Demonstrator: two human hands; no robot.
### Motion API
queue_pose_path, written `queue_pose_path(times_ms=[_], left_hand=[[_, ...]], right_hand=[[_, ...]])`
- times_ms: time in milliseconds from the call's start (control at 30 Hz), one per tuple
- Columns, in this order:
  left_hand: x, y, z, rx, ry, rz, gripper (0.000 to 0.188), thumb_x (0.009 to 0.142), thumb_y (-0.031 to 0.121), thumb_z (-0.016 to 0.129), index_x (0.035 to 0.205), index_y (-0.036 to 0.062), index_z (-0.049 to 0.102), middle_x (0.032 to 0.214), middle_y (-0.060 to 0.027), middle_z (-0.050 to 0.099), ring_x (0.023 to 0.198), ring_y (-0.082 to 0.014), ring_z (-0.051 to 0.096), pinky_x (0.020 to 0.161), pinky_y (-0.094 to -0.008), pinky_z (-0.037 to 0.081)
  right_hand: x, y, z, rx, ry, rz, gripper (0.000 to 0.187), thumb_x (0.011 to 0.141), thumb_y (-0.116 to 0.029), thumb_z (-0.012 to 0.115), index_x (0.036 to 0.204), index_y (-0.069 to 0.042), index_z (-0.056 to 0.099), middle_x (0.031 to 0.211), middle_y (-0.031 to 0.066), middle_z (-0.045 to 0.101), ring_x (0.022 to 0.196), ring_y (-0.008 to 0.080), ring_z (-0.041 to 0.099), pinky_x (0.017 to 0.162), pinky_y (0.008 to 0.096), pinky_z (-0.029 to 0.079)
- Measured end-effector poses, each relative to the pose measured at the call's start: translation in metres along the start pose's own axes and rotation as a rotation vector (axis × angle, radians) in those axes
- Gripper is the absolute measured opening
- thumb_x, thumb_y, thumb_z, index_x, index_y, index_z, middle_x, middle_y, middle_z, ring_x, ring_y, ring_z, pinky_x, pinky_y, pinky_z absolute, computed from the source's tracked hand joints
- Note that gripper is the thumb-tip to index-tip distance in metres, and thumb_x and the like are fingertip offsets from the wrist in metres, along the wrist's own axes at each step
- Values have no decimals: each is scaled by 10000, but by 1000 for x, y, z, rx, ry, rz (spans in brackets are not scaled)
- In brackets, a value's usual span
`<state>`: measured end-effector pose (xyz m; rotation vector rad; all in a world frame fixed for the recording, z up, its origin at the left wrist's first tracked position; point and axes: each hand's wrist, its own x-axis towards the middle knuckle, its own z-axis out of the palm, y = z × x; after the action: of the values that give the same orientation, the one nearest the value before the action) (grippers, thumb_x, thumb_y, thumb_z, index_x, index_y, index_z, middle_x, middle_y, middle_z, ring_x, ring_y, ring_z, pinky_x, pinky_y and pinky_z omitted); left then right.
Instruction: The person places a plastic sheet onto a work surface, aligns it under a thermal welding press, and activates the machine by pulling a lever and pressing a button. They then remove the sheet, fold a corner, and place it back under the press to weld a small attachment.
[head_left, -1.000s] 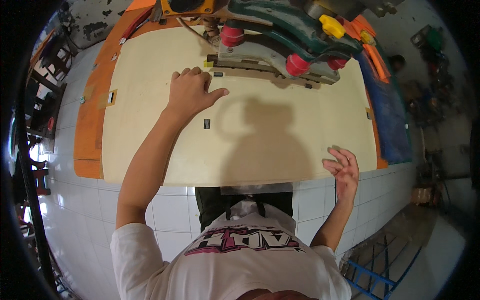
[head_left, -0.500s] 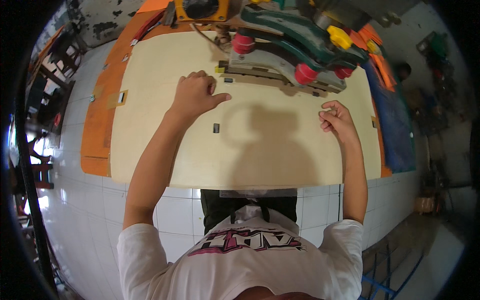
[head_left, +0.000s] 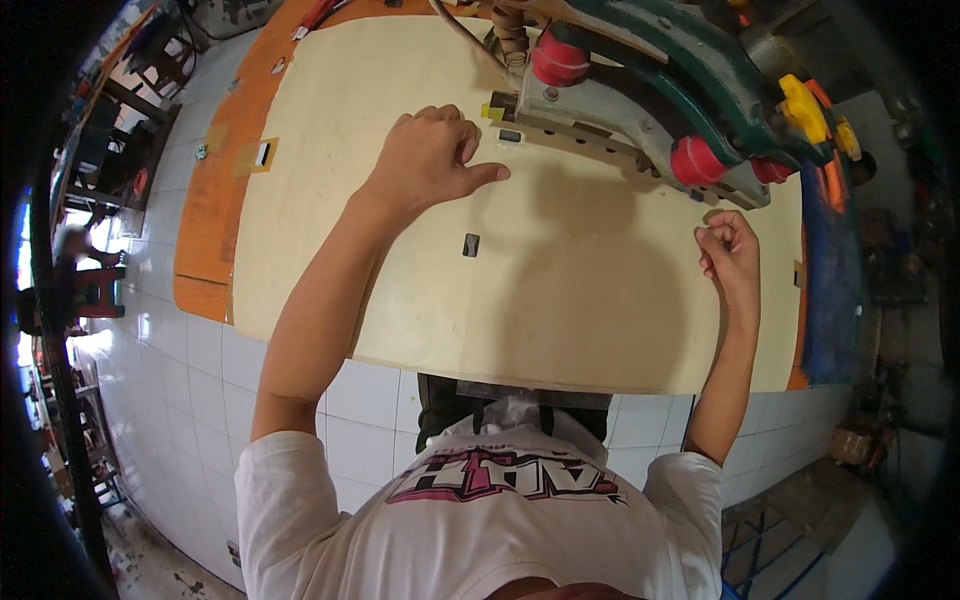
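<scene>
A wide pale plywood sheet (head_left: 560,300) is lying across the bench (head_left: 205,240), whose orange top is showing along the left edge and again at the far right, and the whole thing is sitting over a white tiled floor (head_left: 180,400) that is running off to the lower left, where dark metal frames are standing at the rim of the view. At the back of the sheet a green machine arm (head_left: 690,70) is reaching in from the upper right, carrying red knobs (head_left: 560,62) and a yellow knob (head_left: 800,100), with a grey metal plate (head_left: 610,125) under it resting on the wood. The left hand (head_left: 435,155) is pressing down on the sheet just beside that plate, fingers curled under and thumb sticking out to the right, gripping nothing. The right hand (head_left: 730,250) is hovering near the right end of the machine, closed into a loose fist; whether anything small is pinched inside it I cannot tell. A small dark slot (head_left: 470,244) is sitting in the sheet between the two hands, nearer the left one, and another one (head_left: 262,153) is showing on a taped patch at the orange edge. No bins or boxes are clear enough to make out
</scene>
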<state>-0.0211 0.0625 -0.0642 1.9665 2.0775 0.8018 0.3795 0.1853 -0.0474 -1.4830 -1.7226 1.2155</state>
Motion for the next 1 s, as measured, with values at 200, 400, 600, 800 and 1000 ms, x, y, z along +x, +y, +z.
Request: queue_pose_path(times_ms=[200,400,600,800,1000], left_hand=[[0,1,-1,-21,20,7,509,712,449,845,637,64,520,705,-62,568,776,-272,583,754,-406,437],[0,1,0,15,-3,10,510,723,446,838,625,68,509,701,-54,564,781,-264,580,755,-398,433],[-1,-1,1,8,32,17,501,718,445,842,631,74,516,692,-49,554,766,-264,573,748,-396,428],[-1,3,-1,2,12,6,494,716,448,843,644,71,531,695,-53,561,769,-267,578,739,-404,436],[-2,-3,4,-23,139,133,480,691,345,884,650,36,519,681,-118,535,687,-329,552,634,-431,448]], right_hand=[[-1,1,5,-38,13,-48,206,898,-53,711,1040,-24,564,671,-14,553,496,57,482,413,221,359],[1,6,4,-41,-4,-74,197,902,-43,704,1041,-25,564,665,-19,546,488,51,471,404,215,340],[1,6,4,-42,-16,-77,186,905,-33,694,1038,-34,564,656,-29,538,487,44,464,405,212,339],[1,7,3,-37,-5,-80,189,901,-46,704,1035,-33,571,652,-32,539,491,39,462,411,208,340],[-1,5,6,-53,13,-103,206,896,-77,721,1044,-22,589,663,-30,555,497,38,467,416,207,341]])
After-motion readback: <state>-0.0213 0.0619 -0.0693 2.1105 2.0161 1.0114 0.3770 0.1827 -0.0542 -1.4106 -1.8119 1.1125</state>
